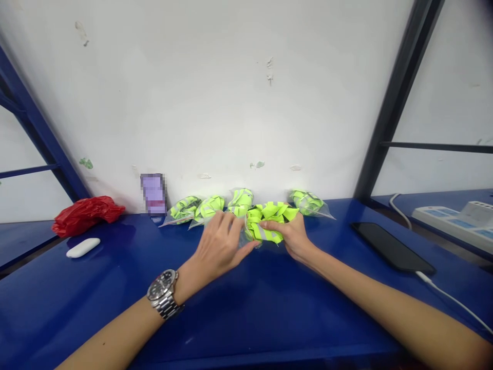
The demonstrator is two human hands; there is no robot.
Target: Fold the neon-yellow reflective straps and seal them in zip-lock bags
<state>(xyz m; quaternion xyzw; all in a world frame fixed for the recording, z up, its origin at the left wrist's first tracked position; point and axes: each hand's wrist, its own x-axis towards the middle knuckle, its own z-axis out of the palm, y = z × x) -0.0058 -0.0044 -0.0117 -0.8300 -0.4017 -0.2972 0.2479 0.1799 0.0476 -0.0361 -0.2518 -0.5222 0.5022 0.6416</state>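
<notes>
My right hand (295,234) grips a bundle of neon yellow-green straps with grey stripes (269,221), its thumb lying across the front. At the bundle's left side, my left hand (223,239), with a metal watch on the wrist, holds a clear plastic bag (244,237) that partly covers the straps. Behind the hands, against the wall, lie clear bags of similar yellow-green straps: one bag (185,208) at the left, another (210,206) beside it, a third (241,199) in the middle and one (306,202) at the right.
On the blue table (246,318) are a red plastic bag (88,215), a white case (83,247) and an upright blurred phone (154,194) at the left. At the right lie a black phone (393,246) with a white cable and a power strip (454,223).
</notes>
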